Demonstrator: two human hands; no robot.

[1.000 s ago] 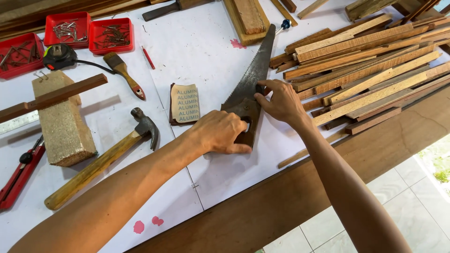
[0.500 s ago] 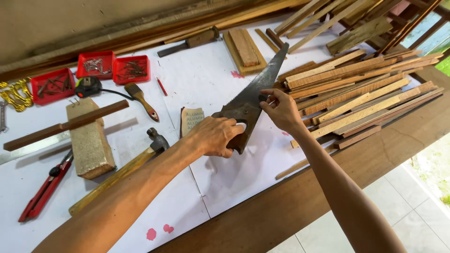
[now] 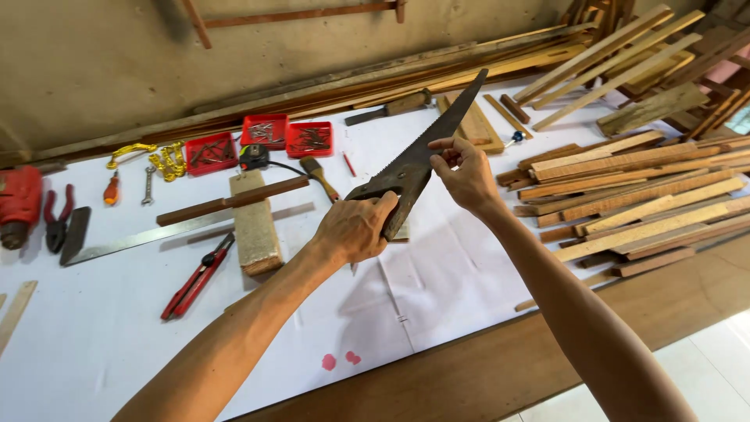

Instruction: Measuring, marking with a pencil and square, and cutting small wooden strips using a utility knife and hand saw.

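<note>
Worktop (image 3: 437,312), covered by white paper, with a bare wooden strip along its near edge. Stack of wooden slats (image 3: 641,195) at the right edge, lying roughly parallel. Handsaw (image 3: 418,160), held above the middle of the worktop, blade slanting up toward the far right, teeth facing left. Left hand (image 3: 355,229) closed around the saw's dark handle at the blade's lower end. Right hand (image 3: 467,176) touching the blade's right side partway along, fingers curled at the blade; whether it grips cannot be told. Pale wooden block (image 3: 255,223) left of centre, a dark wooden bar (image 3: 232,201) lying across it. Red-handled pliers (image 3: 195,277) just left of the block. Three red trays (image 3: 262,139) of small metal parts near the far edge.
</note>
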